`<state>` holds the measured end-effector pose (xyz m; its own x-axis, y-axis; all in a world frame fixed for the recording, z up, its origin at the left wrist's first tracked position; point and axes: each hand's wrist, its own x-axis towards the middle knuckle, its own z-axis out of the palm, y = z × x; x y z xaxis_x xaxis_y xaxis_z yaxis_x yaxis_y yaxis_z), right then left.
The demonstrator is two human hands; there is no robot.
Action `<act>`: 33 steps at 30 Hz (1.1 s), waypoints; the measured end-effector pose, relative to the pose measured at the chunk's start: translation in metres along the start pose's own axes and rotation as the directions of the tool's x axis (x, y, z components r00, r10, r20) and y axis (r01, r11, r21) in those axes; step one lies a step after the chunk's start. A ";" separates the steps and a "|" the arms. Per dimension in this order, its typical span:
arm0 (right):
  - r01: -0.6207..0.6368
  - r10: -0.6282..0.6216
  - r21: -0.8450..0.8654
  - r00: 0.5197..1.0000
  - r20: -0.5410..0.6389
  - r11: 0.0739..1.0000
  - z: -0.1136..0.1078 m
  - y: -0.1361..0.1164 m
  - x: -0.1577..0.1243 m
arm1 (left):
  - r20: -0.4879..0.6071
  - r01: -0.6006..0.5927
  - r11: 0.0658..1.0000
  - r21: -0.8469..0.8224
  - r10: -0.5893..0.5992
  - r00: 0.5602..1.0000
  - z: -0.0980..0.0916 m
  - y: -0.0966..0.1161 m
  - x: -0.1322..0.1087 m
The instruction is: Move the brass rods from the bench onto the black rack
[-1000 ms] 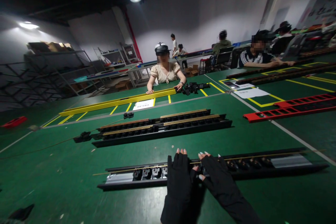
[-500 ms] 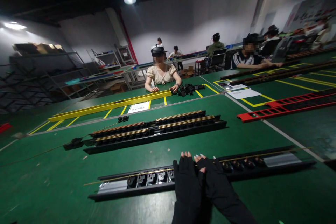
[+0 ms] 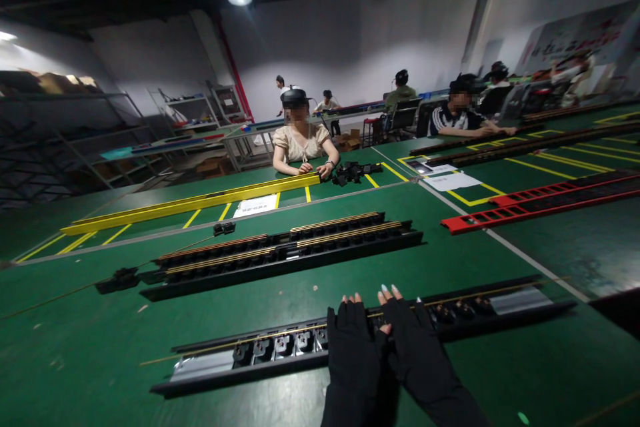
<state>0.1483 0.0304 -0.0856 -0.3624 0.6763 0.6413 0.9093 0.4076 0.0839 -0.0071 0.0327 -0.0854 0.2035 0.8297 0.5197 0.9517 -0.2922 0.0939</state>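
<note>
A long black rail (image 3: pixel 280 345) lies across the green table in front of me, with a thin brass strip along its top, black clips inside and silver plates at both ends. My left hand (image 3: pixel 353 340) and my right hand (image 3: pixel 411 337), both in black fingerless gloves, rest side by side on the rail's middle. Their fingers lie flat and stretched over the rail, the thumbs almost touching. The hands hide the clips beneath them.
Beyond lies a double black rail with brass strips (image 3: pixel 280 250), with small black parts (image 3: pixel 117 278) at its left end. Farther off are a yellow rail (image 3: pixel 190 202), a white paper (image 3: pixel 257 205), a red rail (image 3: pixel 540 203) on the right, and a person (image 3: pixel 300 140) seated opposite. Other people sit at the back right.
My two hands have drawn closer together on the rail. The view has shifted, so the rails sit a little further left in the picture.
</note>
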 end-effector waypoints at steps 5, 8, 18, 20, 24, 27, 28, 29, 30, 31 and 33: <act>0.066 -0.066 -0.009 0.998 -0.005 0.998 -0.013 0.022 -0.004 | -0.082 0.067 0.997 0.027 -0.064 0.995 0.002 0.008 0.002; 0.094 -0.094 -0.004 0.995 0.017 0.996 -0.014 0.028 -0.004 | -0.074 0.064 0.997 0.049 -0.061 0.995 0.001 0.011 0.003; 0.004 -0.005 -0.048 1.000 -0.030 0.999 -0.016 0.055 -0.012 | -0.123 0.063 0.997 0.039 -0.058 0.991 -0.013 0.015 0.007; 0.022 -0.023 -0.046 0.999 -0.027 0.999 -0.018 0.059 -0.013 | -0.100 0.069 0.997 0.027 -0.066 0.993 -0.013 0.016 0.007; -0.008 0.006 -0.069 0.999 -0.033 0.998 -0.019 0.070 -0.014 | -0.097 0.069 0.998 0.007 -0.068 0.993 -0.011 0.014 0.005; -0.056 0.053 -0.104 0.998 -0.029 0.993 -0.015 0.084 -0.020 | -0.089 0.063 0.998 0.000 -0.063 0.994 -0.010 0.012 0.005; -0.055 0.053 -0.109 0.998 -0.026 0.992 -0.013 0.089 -0.022 | -0.082 0.065 0.998 -0.002 -0.065 0.995 -0.010 0.012 0.005; -0.051 0.048 -0.112 0.999 -0.024 0.992 -0.011 0.092 -0.025 | -0.077 0.067 0.998 -0.003 -0.067 0.995 -0.010 0.012 0.005; -0.046 0.043 -0.111 0.999 -0.024 0.993 -0.009 0.095 -0.027 | -0.077 0.068 0.998 -0.005 -0.068 0.995 -0.011 0.012 0.005; -0.043 0.040 -0.108 0.999 -0.032 0.993 -0.008 0.096 -0.028 | -0.077 0.070 0.998 -0.007 -0.070 0.995 -0.012 0.012 0.004; -0.043 0.039 -0.097 0.998 -0.045 0.994 -0.008 0.097 -0.028 | -0.072 0.080 0.997 -0.012 -0.081 0.994 -0.014 0.013 0.004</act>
<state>0.2486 0.0463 -0.0896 -0.3175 0.6636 0.6774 0.9396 0.3168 0.1300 0.0033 0.0255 -0.0706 0.1091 0.8141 0.5704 0.9622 -0.2306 0.1451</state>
